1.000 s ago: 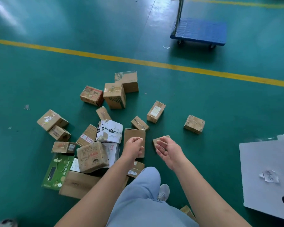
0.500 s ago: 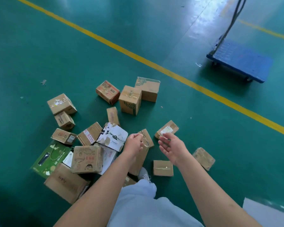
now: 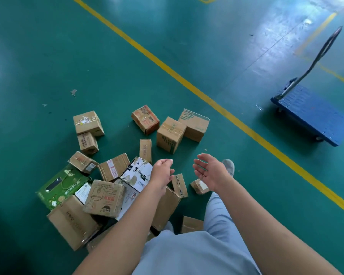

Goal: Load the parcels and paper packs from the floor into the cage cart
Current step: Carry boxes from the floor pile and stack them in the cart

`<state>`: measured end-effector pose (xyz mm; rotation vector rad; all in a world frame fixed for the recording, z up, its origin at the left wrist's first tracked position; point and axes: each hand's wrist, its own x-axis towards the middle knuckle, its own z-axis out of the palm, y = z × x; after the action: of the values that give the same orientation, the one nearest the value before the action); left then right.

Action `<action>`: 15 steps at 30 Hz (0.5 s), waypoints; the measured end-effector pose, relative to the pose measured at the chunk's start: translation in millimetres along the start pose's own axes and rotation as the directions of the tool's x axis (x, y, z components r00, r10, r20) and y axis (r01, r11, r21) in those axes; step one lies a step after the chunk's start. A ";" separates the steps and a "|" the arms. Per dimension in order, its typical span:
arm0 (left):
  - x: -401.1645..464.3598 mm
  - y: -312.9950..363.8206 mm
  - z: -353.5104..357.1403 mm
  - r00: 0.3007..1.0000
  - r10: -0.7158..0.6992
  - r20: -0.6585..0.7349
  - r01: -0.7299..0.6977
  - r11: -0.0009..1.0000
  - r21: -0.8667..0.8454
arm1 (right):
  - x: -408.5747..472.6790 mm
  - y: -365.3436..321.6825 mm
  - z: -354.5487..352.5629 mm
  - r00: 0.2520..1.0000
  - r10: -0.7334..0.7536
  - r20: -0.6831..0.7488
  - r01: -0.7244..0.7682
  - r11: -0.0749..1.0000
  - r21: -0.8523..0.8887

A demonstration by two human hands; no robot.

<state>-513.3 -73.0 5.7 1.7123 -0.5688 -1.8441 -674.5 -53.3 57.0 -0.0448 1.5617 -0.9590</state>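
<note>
Far left of the heap, a green printed carton with a dark window lies flat on the glossy green floor. It touches a large plain brown cardboard box at the near edge of the heap. Behind these, two small brown cardboard boxes stand one against the other, slightly apart from the rest.

At the centre, a brown box printed with a cartoon figure rests tilted on top of other parcels. Just right of it is a white-and-black printed, scuffed carton. Further back stand three taped brown boxes, close together. All parcels in view are on the floor; none is loaded. The cage cart is not in view.

The left hand hangs above the centre of the heap, fingers loosely curled and holding nothing. The right hand is beside it, apart from it, palm turned inward with fingers relaxed and straight, also empty.

To the right, a yellow floor line runs diagonally. Beyond it stands a blue flat platform trolley with a metal handle, unloaded.

Judged step: reach for a parcel; no grasp has begun. The next move calls for lowering both hands to one box, preferably a top or outlying one, so that the tilted stack is not disturbed. The box is then carried to the cart.
</note>
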 end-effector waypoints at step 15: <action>96.6 62.0 3.2 0.977 -0.024 -0.212 -0.040 0.956 -0.292 | 118.9 -94.5 93.9 0.987 0.043 0.157 0.009 0.948 -0.318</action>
<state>-512.7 -182.9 -27.3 1.6711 -0.2001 -1.6169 -671.8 -228.8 24.4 -0.3289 1.5476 -0.6635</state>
